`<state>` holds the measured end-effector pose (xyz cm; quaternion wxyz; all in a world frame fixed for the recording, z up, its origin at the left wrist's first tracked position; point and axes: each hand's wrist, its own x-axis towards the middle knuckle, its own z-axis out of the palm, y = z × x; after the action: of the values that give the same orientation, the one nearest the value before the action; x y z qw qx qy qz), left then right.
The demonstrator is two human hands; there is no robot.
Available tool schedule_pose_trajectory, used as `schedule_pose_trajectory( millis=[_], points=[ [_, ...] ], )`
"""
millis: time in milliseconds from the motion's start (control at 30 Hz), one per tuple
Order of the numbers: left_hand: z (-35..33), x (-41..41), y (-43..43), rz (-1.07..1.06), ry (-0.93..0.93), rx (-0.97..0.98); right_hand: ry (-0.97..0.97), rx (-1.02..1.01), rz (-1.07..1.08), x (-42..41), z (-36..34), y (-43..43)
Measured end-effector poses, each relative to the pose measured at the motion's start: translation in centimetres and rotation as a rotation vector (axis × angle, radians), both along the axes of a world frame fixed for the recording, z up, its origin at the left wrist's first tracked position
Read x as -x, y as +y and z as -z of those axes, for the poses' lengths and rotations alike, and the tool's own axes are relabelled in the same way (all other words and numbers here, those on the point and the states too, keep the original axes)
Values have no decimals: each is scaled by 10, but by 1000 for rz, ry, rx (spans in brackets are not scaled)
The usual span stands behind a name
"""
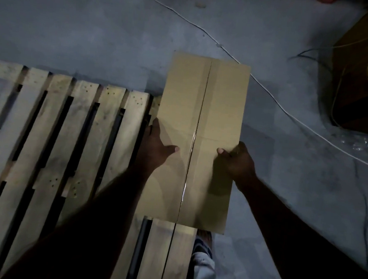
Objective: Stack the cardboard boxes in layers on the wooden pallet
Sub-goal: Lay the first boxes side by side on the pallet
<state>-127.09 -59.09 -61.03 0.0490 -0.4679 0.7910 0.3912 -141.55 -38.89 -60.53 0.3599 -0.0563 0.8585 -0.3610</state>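
Cardboard box (201, 123) is pressed by the flat left hand (157, 146), gripped by the right hand (238, 161), stretched lengthwise ahead; wooden pallet (83, 123) is found leftward.

- I saw the left hand (157, 146) and right hand (236, 161) bare, as were both forearms (281, 208).
- At lower centre I made out a pale trouser leg (204, 268), with a striped patch (203, 246) above it that was too dim to identify.

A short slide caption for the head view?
Left hand and right hand hold a cardboard box at the wooden pallet edge.
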Motion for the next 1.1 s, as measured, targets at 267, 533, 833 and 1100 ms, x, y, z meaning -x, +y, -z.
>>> schedule_pose_trajectory(
  millis=[267,533,833,1100],
  points=[
    [-1,-11,22,-141,8,-17,-89,13,22,-16,2,-3],
    [5,-24,18,-85,41,-29,77,-95,-1,-28,0,-14],
    [4,-42,25,-143,76,-41,416,-420,-291,-41,-13,-44],
    [3,-66,39,-279,-16,-13,516,-305,-1008,-69,-21,-117]
  ],
)
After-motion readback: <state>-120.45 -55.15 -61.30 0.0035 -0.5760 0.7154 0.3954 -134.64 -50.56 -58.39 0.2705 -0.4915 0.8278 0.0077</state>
